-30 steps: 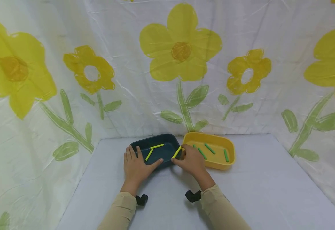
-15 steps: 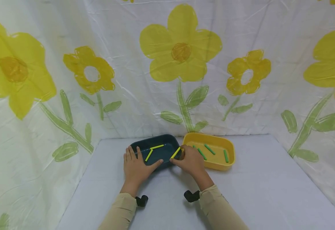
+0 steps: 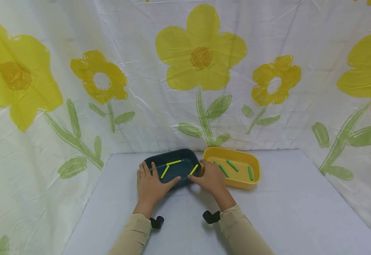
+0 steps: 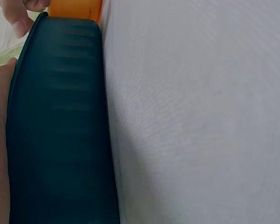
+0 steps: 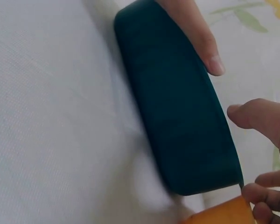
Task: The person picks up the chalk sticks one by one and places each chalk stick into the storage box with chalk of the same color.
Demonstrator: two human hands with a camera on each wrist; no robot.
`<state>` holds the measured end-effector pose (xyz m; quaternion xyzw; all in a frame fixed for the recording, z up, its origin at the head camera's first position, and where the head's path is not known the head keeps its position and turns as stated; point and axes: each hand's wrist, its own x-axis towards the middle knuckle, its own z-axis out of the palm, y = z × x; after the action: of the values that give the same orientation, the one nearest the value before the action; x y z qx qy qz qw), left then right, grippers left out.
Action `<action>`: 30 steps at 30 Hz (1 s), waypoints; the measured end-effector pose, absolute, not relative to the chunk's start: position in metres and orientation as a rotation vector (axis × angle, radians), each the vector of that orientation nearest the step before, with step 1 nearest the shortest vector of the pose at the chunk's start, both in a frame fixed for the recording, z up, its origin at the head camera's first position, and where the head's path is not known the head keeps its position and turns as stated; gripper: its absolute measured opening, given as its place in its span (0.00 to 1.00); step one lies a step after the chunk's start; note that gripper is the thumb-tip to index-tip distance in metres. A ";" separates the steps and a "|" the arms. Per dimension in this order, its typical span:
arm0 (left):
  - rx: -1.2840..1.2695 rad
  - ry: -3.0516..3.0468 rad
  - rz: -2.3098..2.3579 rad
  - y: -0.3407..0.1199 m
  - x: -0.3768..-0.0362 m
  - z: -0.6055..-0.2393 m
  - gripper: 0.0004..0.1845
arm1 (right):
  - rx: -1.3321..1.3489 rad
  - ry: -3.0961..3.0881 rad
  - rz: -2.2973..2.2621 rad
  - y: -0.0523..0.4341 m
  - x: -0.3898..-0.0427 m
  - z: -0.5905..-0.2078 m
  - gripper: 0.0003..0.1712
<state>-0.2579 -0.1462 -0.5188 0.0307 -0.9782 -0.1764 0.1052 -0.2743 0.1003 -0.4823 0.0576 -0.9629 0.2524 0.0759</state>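
My left hand (image 3: 151,184) rests with straight, spread fingers over the left side of a dark blue tray (image 3: 185,150). Its thumb lies along the near rim. Inside this tray are two joined-looking yellow-green sticks, one slanted stick (image 3: 164,172) and one flatter stick (image 3: 174,162). A third yellow stick (image 3: 194,169) shows at the tray's right end, between the thumb and fingers of my right hand (image 3: 211,177). In the right wrist view the right thumb (image 5: 252,114) and fingers stand apart above the rim, with no stick visible between them.
A yellow tray (image 3: 255,166) touches or nearly touches the blue tray's right end and holds several green sticks (image 3: 232,165). A white cloth (image 3: 294,198) covers the table. A flower-printed curtain (image 3: 201,117) hangs behind and at both sides.
The yellow stick at the right end sits slightly lower and looks shorter, apart from the right fingers that held it. My right hand shifted slightly left; the left hand stayed put.
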 end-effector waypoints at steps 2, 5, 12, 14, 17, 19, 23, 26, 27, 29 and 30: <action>0.089 -2.886 -0.515 -0.146 -0.258 -0.519 0.80 | 0.169 -2.888 0.754 0.100 -0.274 -0.483 0.50; 0.087 -2.886 -0.507 -0.146 -0.259 -0.519 0.80 | 0.174 -2.888 0.755 0.101 -0.274 -0.483 0.49; 0.087 -2.889 -0.492 -0.147 -0.259 -0.520 0.80 | 0.185 -2.879 0.755 0.101 -0.273 -0.483 0.47; 0.086 -2.892 -0.492 -0.147 -0.259 -0.520 0.80 | 0.197 -2.875 0.753 0.102 -0.273 -0.484 0.46; 0.085 -2.891 -0.490 -0.147 -0.258 -0.519 0.80 | 0.228 -2.861 0.760 0.103 -0.272 -0.485 0.43; 0.085 -2.898 -0.487 -0.147 -0.258 -0.518 0.80 | 0.253 -2.840 0.785 0.105 -0.272 -0.486 0.40; 0.083 -2.899 -0.480 -0.146 -0.258 -0.518 0.80 | 0.316 -2.768 0.856 0.108 -0.268 -0.486 0.35; 0.076 -2.888 -0.474 -0.146 -0.258 -0.517 0.80 | 0.356 -2.713 0.896 0.111 -0.265 -0.486 0.31; 0.076 -2.888 -0.471 -0.146 -0.258 -0.517 0.79 | 0.367 -2.701 0.902 0.112 -0.264 -0.486 0.30; 0.075 -2.893 -0.468 -0.146 -0.257 -0.517 0.79 | 0.384 -2.679 0.904 0.114 -0.262 -0.487 0.27; 0.076 -2.897 -0.469 -0.146 -0.257 -0.516 0.79 | 0.391 -2.671 0.887 0.116 -0.261 -0.487 0.26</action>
<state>-0.2574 -0.1463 -0.5165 0.0258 -0.9816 -0.1589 0.1028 -0.2605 0.1157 -0.4872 0.1359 -0.9295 0.3085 0.1495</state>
